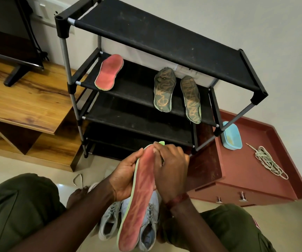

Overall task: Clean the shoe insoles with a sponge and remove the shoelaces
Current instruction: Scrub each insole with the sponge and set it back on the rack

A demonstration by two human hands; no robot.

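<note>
Our left hand (126,175) grips the long red foam insole with a light green rim (141,206) along its side. Our right hand (172,170) is curled round the toe end, thumb on the red face. A bright green bit shows past its fingers; we cannot tell whether that is the sponge.

We judge the task past halfway. A matching red insole (109,72) and two dark green insoles with orange scribbled patterns (164,90) lie on one shelf of the black fabric-and-metal-tube shoe rack (164,33), which suggests they are finished. A heap of pale loose shoelaces (270,161) rests on the reddish-brown low cabinet (246,179), near a light blue plastic tub (232,136). Left to do: the insole in hand, and the pair of pale grey sneakers (110,220) below it, whose laces are still threaded.

We sit low over a pale glossy tiled floor (10,162), knees apart. A wood-grain media unit (19,106) stands left of the rack, against a plain white wall (255,24).
</note>
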